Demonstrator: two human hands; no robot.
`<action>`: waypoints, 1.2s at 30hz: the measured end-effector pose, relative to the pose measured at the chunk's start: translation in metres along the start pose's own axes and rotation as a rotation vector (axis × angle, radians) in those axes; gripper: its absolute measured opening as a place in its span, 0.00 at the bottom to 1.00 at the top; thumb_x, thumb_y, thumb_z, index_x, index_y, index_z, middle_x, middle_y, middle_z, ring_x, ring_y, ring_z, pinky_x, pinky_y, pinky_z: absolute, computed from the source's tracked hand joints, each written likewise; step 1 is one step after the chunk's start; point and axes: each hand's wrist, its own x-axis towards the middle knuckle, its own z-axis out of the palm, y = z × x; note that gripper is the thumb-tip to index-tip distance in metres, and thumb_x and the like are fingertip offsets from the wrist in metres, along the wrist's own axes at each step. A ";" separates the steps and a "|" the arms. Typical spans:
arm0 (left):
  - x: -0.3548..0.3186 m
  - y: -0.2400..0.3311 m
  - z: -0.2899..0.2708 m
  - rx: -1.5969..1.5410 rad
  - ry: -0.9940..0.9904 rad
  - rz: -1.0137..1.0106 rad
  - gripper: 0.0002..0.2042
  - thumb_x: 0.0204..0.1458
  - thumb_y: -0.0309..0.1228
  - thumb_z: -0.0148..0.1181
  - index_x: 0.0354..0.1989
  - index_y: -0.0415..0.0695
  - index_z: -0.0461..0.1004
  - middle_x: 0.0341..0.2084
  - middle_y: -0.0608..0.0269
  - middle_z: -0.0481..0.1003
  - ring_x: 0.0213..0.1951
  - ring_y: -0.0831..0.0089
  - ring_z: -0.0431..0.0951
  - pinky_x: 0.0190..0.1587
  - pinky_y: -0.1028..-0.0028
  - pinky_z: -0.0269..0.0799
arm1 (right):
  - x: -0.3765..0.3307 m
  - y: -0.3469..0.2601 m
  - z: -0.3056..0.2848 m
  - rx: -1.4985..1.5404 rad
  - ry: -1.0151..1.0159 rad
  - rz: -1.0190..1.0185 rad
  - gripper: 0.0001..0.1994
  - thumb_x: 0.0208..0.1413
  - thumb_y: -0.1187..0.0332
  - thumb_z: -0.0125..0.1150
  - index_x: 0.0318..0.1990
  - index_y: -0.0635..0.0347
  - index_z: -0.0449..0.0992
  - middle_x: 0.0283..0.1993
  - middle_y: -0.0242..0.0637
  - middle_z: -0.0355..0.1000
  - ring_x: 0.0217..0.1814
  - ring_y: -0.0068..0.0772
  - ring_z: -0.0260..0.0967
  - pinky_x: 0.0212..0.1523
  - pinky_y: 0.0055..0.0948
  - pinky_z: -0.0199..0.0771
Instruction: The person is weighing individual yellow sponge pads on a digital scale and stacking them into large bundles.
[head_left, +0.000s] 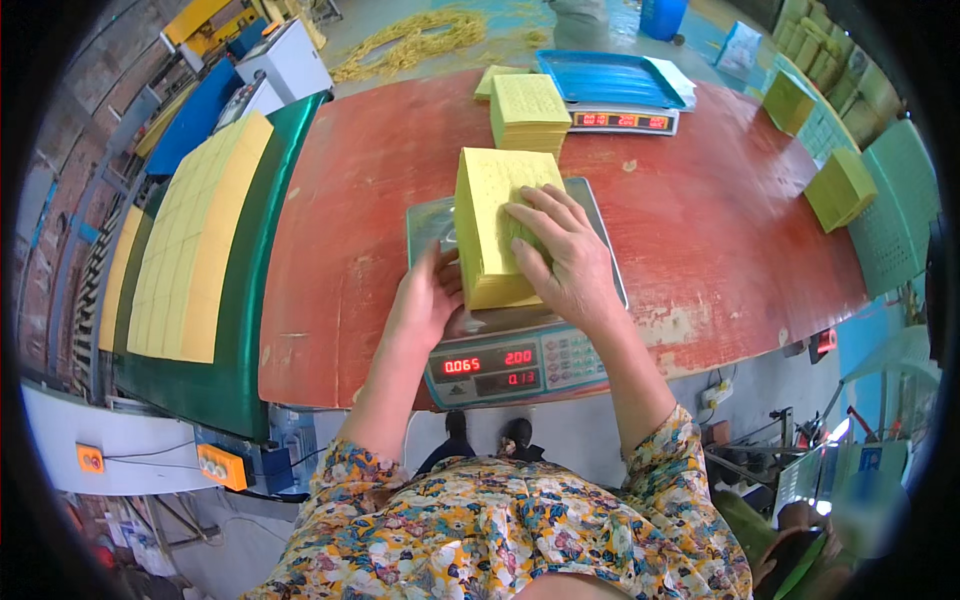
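A tall block of stacked yellow paper sheets (495, 195) stands on the metal pan of a digital scale (490, 362) in front of me. My right hand (565, 255) lies over the block's top and right edge, its fingers stretched out across the upper sheet. Beside the block's lower left side is my left hand (428, 298), its fingers apart and slightly curled. Whether its fingertips touch the paper I cannot tell. Red digits glow on the scale's display, on the side toward me.
Behind the block stands another yellow paper stack (530, 110), next to a second scale with a blue tray (610, 80). More yellow blocks (840, 190) stand at the red table's (700, 210) right edge. To the left, yellow sheets (195, 240) lie on a green surface (235, 320).
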 end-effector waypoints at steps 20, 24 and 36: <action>-0.009 0.080 0.064 1.781 -0.454 1.325 0.09 0.50 0.33 0.64 0.32 0.39 0.78 0.33 0.56 0.78 0.38 0.57 0.77 0.55 0.55 0.68 | -0.043 -0.045 0.021 -0.063 0.325 0.166 0.18 0.48 0.78 0.60 0.50 0.63 0.76 0.56 0.48 0.72 0.63 0.50 0.66 0.62 0.40 0.66; 0.006 0.085 0.092 1.710 -0.544 1.396 0.11 0.52 0.35 0.62 0.37 0.40 0.78 0.37 0.53 0.77 0.42 0.56 0.76 0.53 0.57 0.68 | -0.095 -0.076 0.027 0.042 0.512 0.350 0.17 0.49 0.81 0.56 0.49 0.65 0.76 0.56 0.47 0.73 0.59 0.42 0.70 0.60 0.35 0.67; 0.046 0.029 0.077 1.987 -0.783 1.456 0.27 0.61 0.55 0.45 0.60 0.51 0.71 0.65 0.56 0.64 0.69 0.57 0.55 0.69 0.47 0.46 | -0.179 -0.110 0.084 0.594 0.473 0.727 0.10 0.58 0.81 0.53 0.45 0.67 0.77 0.46 0.35 0.75 0.49 0.20 0.70 0.50 0.22 0.69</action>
